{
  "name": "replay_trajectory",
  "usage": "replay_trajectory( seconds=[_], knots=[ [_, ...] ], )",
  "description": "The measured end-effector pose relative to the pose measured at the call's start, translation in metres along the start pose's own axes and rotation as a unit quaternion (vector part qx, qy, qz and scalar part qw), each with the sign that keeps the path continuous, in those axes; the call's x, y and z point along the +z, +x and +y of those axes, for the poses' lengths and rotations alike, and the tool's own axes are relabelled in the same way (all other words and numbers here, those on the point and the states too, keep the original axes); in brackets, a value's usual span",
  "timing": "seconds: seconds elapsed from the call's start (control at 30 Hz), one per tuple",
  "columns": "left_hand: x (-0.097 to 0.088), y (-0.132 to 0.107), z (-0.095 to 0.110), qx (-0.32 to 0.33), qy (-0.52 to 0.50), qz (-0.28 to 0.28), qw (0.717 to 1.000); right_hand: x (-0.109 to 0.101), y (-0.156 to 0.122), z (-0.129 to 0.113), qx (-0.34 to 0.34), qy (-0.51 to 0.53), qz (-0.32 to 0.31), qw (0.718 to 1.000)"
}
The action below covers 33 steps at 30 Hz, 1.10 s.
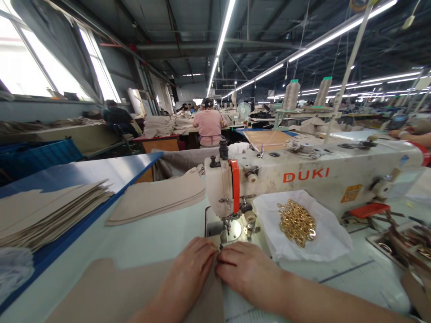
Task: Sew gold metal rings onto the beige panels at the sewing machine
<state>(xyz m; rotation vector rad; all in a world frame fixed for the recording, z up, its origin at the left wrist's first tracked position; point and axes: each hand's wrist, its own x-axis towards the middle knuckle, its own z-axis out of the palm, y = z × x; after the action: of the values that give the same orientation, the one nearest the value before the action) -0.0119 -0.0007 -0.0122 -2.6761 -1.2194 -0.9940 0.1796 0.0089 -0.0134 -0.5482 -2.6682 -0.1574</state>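
Observation:
A beige fabric panel (pixel 134 287) lies on the pale table in front of the sewing machine (pixel 269 172). My left hand (pixel 191 271) rests over the panel, its fingers closed on the edge just short of the presser foot (pixel 230 228). Against it, fingertip to fingertip, my right hand (pixel 247 271) pinches the same edge from the right. The fingers hide what lies right between them. Right of the needle, a white cloth (pixel 328 237) bears a heap of gold-coloured metal rings (pixel 296 222).
A stack of beige pieces (pixel 60 215) lies on the blue-edged table at left. More cut panels (pixel 161 197) sit behind the work. A tray of fittings (pixel 387 244) stands at right. Thread cones (pixel 291 95) rise behind the machine. A person in pink (pixel 209 123) sits ahead.

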Motion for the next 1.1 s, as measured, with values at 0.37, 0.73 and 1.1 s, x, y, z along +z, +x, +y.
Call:
replay_trajectory(
  seconds=[0.37,0.73,1.1],
  knots=[
    [-0.006,-0.007,0.003,-0.023,-0.017,-0.009,1.000,-0.006,0.007,-0.004,0.042,-0.015,-0.036,0.998],
    [0.002,0.009,0.009,-0.023,-0.006,-0.003,1.000,-0.014,0.005,0.008,0.031,-0.058,-0.050,0.997],
    [0.021,0.033,-0.004,-0.007,-0.010,0.015,1.000,-0.006,0.004,0.030,0.094,-0.064,-0.043,0.993]
  ],
)
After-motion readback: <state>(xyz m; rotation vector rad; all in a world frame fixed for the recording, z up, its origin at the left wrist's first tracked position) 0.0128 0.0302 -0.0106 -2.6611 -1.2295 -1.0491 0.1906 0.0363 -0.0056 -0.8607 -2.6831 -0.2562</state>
